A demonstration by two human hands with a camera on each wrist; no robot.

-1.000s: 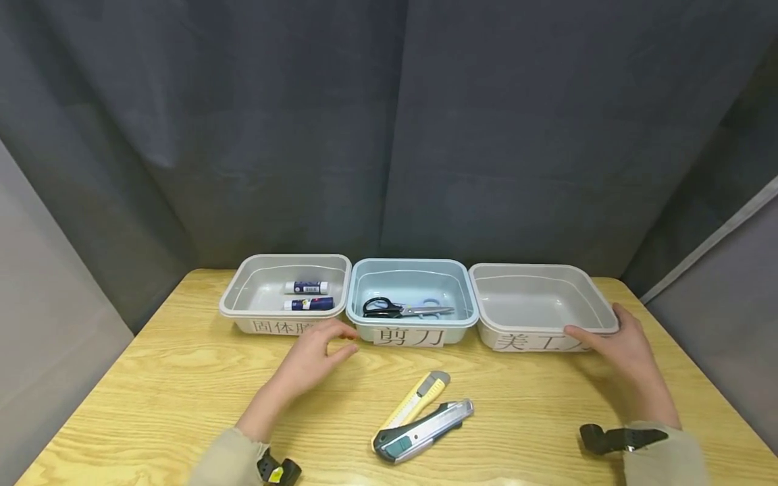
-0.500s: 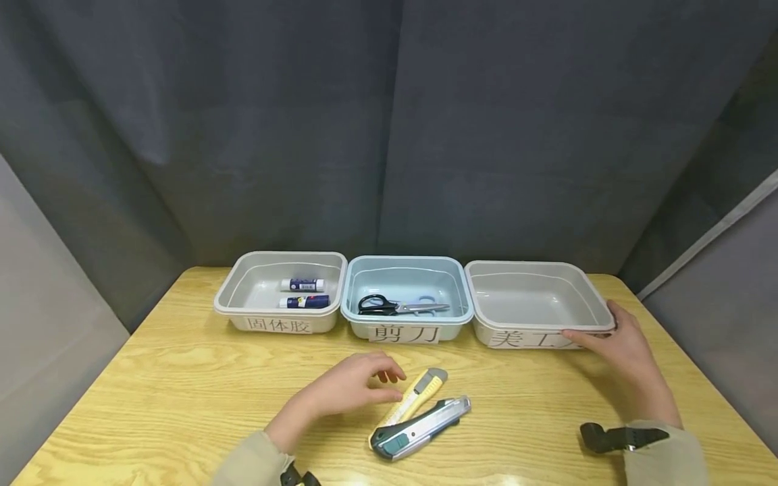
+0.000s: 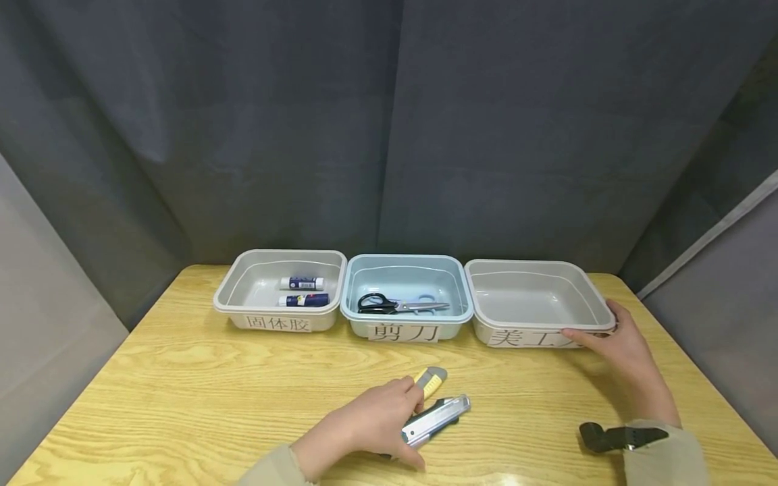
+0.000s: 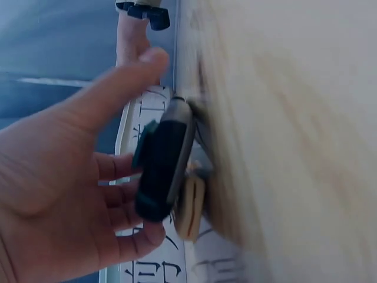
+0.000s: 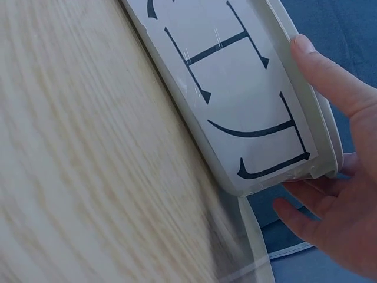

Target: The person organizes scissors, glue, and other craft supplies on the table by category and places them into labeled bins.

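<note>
My left hand is over two utility knives that lie together on the table. Fingers and thumb straddle the black and silver utility knife, whose handle the hand partly covers. In the left wrist view, the thumb stands apart from this knife's dark handle, with the fingers on its other side. Beyond it lies the yellow utility knife, mostly hidden. My right hand grips the front right corner of the grey bin, thumb on the front rim and fingers round the side.
A light blue bin holding scissors stands in the middle of the row. Left of it, another grey bin contains two glue sticks. Paper labels front the bins. A dark curtain hangs behind the table.
My left hand has come from in front of the left and middle bins, rightward and nearer, to the utility knives. The right hand has kept its place on the right bin.
</note>
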